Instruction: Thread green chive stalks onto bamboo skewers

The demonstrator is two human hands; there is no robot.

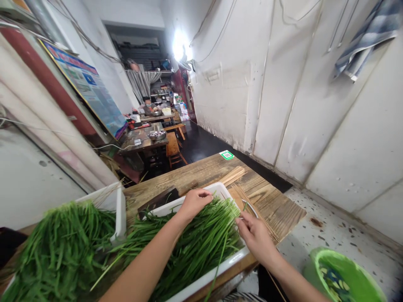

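Observation:
Long garlic chives [201,243] lie heaped in a white plastic tray [217,272] on the wooden table, their pale cut ends toward the far right. My left hand [195,202] is over the tray's far side, fingers curled and fingertips pinched together by the pale ends. What sits between those fingertips is too small to make out. At the tray's right edge, my right hand [254,231] is closed, thumb against fingers, on a chive stalk; a green tip shows above the fingers. One long blade hangs over the tray's near rim.
Bamboo skewers [233,176] lie on the wooden table [283,205] beyond the tray. A dark cleaver blade [159,202] rests behind it. More greens [69,239] fill a second white tray [120,209] at left. A green bucket [359,272] stands on the floor at right.

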